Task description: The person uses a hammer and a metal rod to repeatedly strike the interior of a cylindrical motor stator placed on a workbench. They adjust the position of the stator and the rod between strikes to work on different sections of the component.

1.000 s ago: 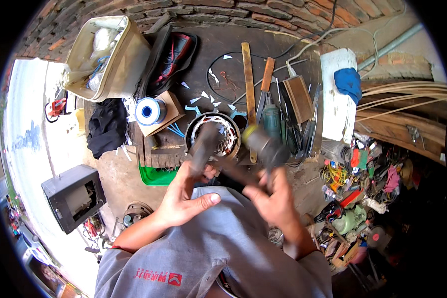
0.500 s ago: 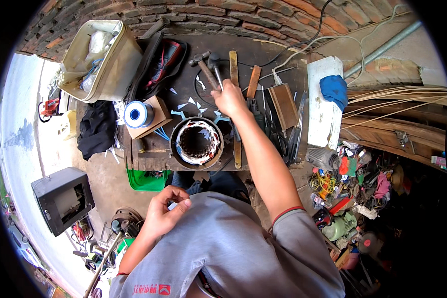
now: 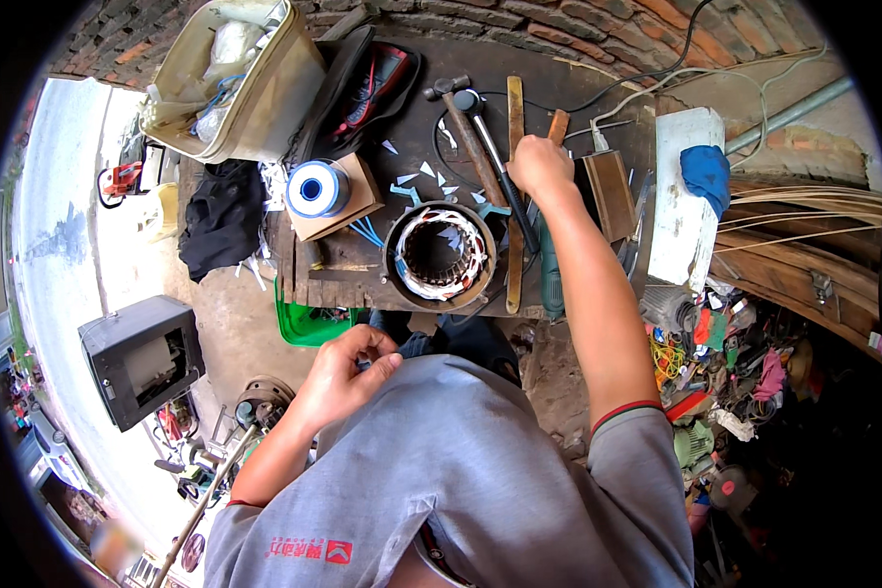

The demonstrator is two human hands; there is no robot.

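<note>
My right hand (image 3: 541, 165) is closed over the lower part of a short brown wooden strip (image 3: 559, 125) on the bench; its fingertips are hidden, so what it grips cannot be made out. Left of it lie a ball-peen hammer (image 3: 473, 140), a hammer with a metal shaft (image 3: 490, 140) and black grip, and a long yellowish flat stick (image 3: 514, 176). Below the hand is a green power tool (image 3: 552, 274). A motor stator (image 3: 392, 257) with white-wrapped windings sits at the bench's near edge. Near my chest, my left hand (image 3: 348, 377) is loosely curled, thumb apart, nothing visible in it.
A spool of wire (image 3: 314, 188) rests on a cardboard box (image 3: 363, 186), with a plastic bucket (image 3: 294, 103) and a red-and-black item in a dark case (image 3: 372, 93) behind. A brown block (image 3: 611, 196) stands right of my hand. Under the bench edge is a green bin (image 3: 309, 328).
My right hand has let go of the hammer handles and moved right to the brown strip. The hammers lie on the bench. The whole view has shifted; my left hand stays near my chest.
</note>
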